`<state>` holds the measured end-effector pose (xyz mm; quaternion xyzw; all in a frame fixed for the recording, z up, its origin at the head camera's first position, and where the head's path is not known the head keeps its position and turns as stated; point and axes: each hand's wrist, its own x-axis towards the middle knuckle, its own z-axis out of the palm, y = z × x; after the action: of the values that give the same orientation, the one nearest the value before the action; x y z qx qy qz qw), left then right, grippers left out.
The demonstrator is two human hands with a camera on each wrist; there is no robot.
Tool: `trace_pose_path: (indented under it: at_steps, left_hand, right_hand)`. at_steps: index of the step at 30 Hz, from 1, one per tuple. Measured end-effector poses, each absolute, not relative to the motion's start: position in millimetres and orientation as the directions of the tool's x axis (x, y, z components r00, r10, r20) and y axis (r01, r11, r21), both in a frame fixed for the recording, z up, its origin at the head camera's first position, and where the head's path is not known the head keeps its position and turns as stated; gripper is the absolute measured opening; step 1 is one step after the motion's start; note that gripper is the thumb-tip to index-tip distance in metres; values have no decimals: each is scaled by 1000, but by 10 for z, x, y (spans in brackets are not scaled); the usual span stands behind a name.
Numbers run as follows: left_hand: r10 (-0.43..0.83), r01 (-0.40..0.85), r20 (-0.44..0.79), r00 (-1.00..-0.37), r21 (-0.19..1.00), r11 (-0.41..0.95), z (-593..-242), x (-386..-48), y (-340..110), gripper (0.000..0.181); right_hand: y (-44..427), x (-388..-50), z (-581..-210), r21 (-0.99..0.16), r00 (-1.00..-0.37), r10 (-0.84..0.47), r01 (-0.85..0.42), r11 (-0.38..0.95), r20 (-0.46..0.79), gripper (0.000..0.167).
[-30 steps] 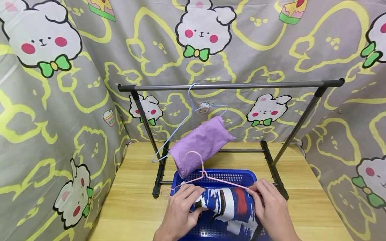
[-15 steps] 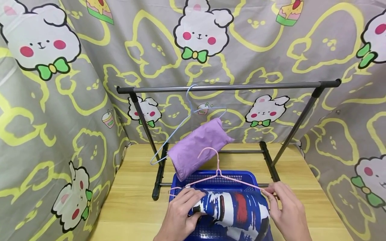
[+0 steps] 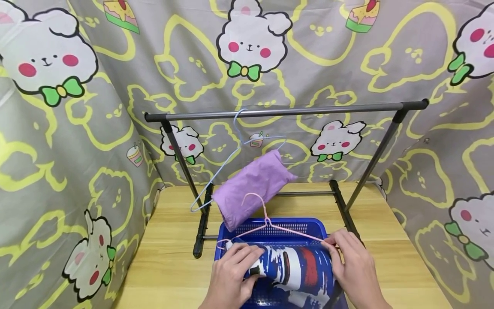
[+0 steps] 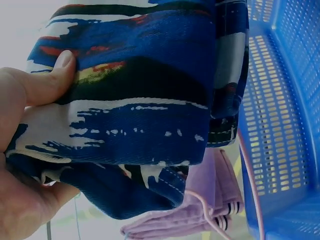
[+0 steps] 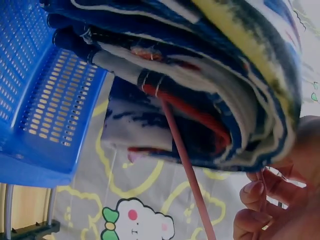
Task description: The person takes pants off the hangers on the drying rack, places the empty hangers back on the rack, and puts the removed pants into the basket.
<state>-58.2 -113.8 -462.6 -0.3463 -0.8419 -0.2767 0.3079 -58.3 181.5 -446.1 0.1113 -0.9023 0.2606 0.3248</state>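
A folded garment [image 3: 293, 266] with a blue, white and red print hangs over the lower part of a pink hanger [image 3: 297, 232]. My left hand [image 3: 233, 274] pinches the garment's left side; in the left wrist view its thumb [image 4: 62, 67] lies on the printed cloth. At the other side, my right hand [image 3: 353, 266] holds the right end of the hanger. Several cloth layers curve around the hanger's pink bar [image 5: 187, 170] in the right wrist view, with the fingers curled on the wire beside them. The hook points up, in front of a purple garment [image 3: 256, 178].
Beneath the hands stands a blue perforated basket [image 3: 320, 222] on a wooden table [image 3: 166, 262]. Behind it is a black rack with a horizontal bar [image 3: 328, 110]. From the bar hangs a tilted light-blue hanger [image 3: 216, 177] carrying the purple garment. A patterned curtain [image 3: 308, 81] encloses the back and sides.
My right hand moved out to the right along with the hanger, then came back left. The pink hook shifted right and back. My left hand has kept its hold on the garment.
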Motion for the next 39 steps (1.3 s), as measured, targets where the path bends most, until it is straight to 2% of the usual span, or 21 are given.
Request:
trace_pose_path:
  at_steps: [5, 8, 11, 12, 15, 16, 18, 19, 23, 26, 27, 28, 32, 34, 36, 39]
  left_hand:
    - [381, 713, 682, -624, 296, 636, -4629, -569, -1190, 52]
    - [360, 700, 687, -631, 304, 646, -4634, -576, -1235, 53]
    - [336, 681, 683, -649, 326, 656, -4645, -587, -1290, 54]
    - [327, 678, 688, -649, 328, 657, -4650, -593, -1310, 54]
    - [304, 659, 678, -670, 354, 663, -4671, -606, -1366, 53]
    - [297, 653, 673, -678, 365, 663, -4679, -612, -1384, 52]
    - [286, 647, 669, -686, 382, 660, -4698, -625, -1415, 51]
    - [280, 646, 670, -688, 389, 657, -4708, -632, -1430, 50]
    - [261, 632, 659, -706, 418, 653, -4745, -651, -1477, 47]
    - [256, 628, 655, -711, 428, 649, -4768, -664, -1491, 46]
    - [256, 629, 654, -712, 431, 647, -4777, -669, -1492, 45]
    - [257, 629, 652, -713, 434, 645, -4784, -673, -1491, 45]
    - [255, 629, 649, -717, 445, 637, -4818, -690, -1479, 43]
    - [253, 631, 651, -716, 447, 634, -4834, -699, -1469, 43]
    - [247, 634, 659, -711, 448, 630, -4848, -710, -1455, 43]
    - [234, 639, 670, -704, 455, 621, -4869, -727, -1429, 42]
  right_hand:
    - [1927, -575, -4486, -398, -746, -35, -393, 829, 665, 34]
    - [2058, -571, -4525, -377, -727, -43, -405, 833, 685, 33]
    - [2204, -544, -4543, -351, -716, -52, -403, 845, 696, 12]
    - [2252, -537, -4547, -348, -709, -53, -408, 844, 703, 16]
    - [2388, -497, -4528, -350, -715, -40, -389, 852, 698, 49]
    - [2431, -484, -4517, -349, -718, -31, -375, 858, 695, 56]
    - [2511, -454, -4494, -353, -725, -8, -345, 870, 689, 59]
    - [2547, -438, -4481, -352, -729, 3, -327, 877, 685, 56]
    - [2672, -379, -4433, -369, -744, 73, -241, 898, 664, 13]
    - [2748, -341, -4411, -388, -748, 133, -177, 904, 651, 21]
    - [2775, -331, -4410, -392, -741, 149, -164, 905, 654, 10]
    - [2799, -323, -4408, -394, -732, 160, -158, 906, 662, 13]
    - [2884, -303, -4394, -387, -680, 177, -169, 906, 711, 70]
    - [2916, -304, -4367, -382, -662, 192, -153, 911, 724, 79]
    - [2948, -309, -4337, -391, -648, 208, -150, 908, 733, 76]
    - [2970, -308, -4281, -409, -648, 246, -111, 906, 721, 44]
